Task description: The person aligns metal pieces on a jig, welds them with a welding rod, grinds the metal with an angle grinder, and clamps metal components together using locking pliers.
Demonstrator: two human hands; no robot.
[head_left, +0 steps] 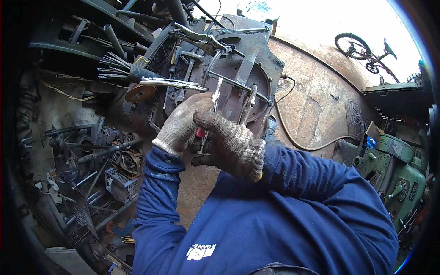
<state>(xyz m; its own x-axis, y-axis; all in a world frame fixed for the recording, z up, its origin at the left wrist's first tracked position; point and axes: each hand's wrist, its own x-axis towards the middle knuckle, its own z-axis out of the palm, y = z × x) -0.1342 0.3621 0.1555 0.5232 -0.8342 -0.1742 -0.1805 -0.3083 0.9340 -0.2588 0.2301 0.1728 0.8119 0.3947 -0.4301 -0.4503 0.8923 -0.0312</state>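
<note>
Both of my hands wear dirty knitted work gloves and meet at the near edge of a dark metal worktable. My left hand is wrapped round a pair of locking pliers, whose jaws point away from me towards a bent rod frame. Beside it, my right hand is closed at the near end of the same pliers; its grip is partly hidden. A second pair of locking pliers is clamped on the frame to the right. Larger locking pliers grip it at the far side.
Left on the table are a screwdriver, a wrench, a brown disc and a tube of thin rods. Scrap metal crowds the left floor. A hose crosses the right floor towards a green machine. A bicycle lies beyond.
</note>
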